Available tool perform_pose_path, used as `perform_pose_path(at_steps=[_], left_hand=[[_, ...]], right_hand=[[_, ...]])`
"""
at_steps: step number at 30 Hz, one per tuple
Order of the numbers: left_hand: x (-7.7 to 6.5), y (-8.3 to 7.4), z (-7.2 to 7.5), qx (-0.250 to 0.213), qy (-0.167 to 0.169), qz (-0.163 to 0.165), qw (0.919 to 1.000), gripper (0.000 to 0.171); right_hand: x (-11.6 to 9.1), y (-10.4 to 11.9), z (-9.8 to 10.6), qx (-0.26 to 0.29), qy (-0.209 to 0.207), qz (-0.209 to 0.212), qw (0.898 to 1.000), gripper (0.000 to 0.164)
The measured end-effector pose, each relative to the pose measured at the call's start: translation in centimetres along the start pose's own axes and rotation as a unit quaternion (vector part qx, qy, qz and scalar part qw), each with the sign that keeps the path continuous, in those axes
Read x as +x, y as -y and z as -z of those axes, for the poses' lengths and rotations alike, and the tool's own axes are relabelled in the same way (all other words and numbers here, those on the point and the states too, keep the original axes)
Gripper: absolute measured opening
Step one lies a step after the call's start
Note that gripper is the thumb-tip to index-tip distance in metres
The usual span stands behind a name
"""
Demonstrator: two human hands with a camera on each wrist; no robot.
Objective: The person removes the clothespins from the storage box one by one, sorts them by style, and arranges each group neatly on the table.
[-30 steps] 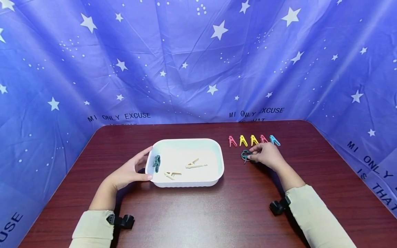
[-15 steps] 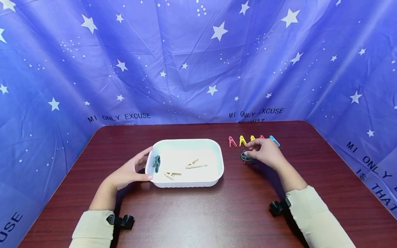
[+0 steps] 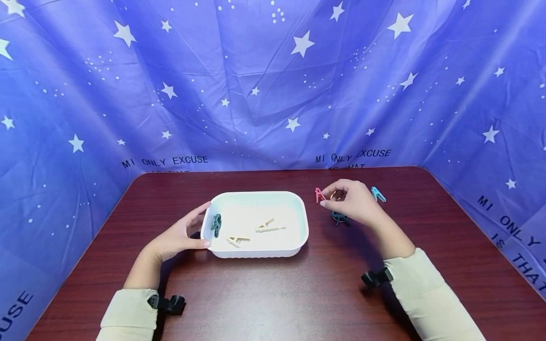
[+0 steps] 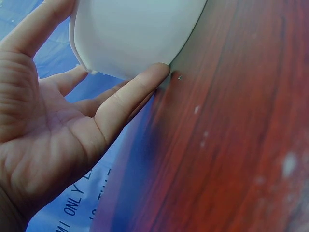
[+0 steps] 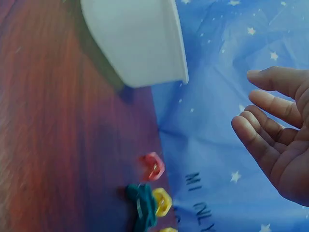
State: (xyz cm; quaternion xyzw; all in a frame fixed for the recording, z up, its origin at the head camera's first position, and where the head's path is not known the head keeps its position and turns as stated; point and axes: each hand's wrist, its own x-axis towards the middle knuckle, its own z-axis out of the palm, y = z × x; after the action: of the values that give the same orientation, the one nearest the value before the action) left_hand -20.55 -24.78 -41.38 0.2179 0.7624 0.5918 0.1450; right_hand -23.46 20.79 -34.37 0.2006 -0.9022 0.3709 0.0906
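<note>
My left hand [image 3: 177, 235] is at the left end of a white plastic tub [image 3: 258, 253], thumb at the front corner and a fingertip at the rear rim. Its fingers look fairly straight in the left wrist view. Inside the tub are a dark green clip [image 3: 216, 226] and two cream clothespins [image 3: 270, 228] [image 3: 237, 241]. To the right, my right hand [image 3: 354, 201] hovers over the row of clothespins, fingers slightly bent and holding nothing. Its fingertips overlap a pink clothespin [image 3: 318, 195]. Below the palm is a dark green clip [image 3: 340, 218]. A yellow clothespin [image 5: 162, 202] shows beside it.
A blue clothespin [image 3: 377, 194] lies at the right end of the row. The hand hides other clothespins from the head view. The dark red wooden table [image 3: 256, 298] ends against a blue star-patterned curtain [image 3: 273, 94].
My right hand has come off the dark green clip, leaving it on the table, and moved up and left over the clothespins. My left hand and the tub have stayed put.
</note>
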Motion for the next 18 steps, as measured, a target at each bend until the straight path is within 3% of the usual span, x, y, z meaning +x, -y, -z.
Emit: perform_pose_path(at_steps=[18], left_hand=[[-0.1,-0.2,0.0,-0.012,0.000,0.012,0.9998,0.100]], right_hand=[[3.1,4.7,-1.0,0.070,0.071,0.103,0.990,0.018]])
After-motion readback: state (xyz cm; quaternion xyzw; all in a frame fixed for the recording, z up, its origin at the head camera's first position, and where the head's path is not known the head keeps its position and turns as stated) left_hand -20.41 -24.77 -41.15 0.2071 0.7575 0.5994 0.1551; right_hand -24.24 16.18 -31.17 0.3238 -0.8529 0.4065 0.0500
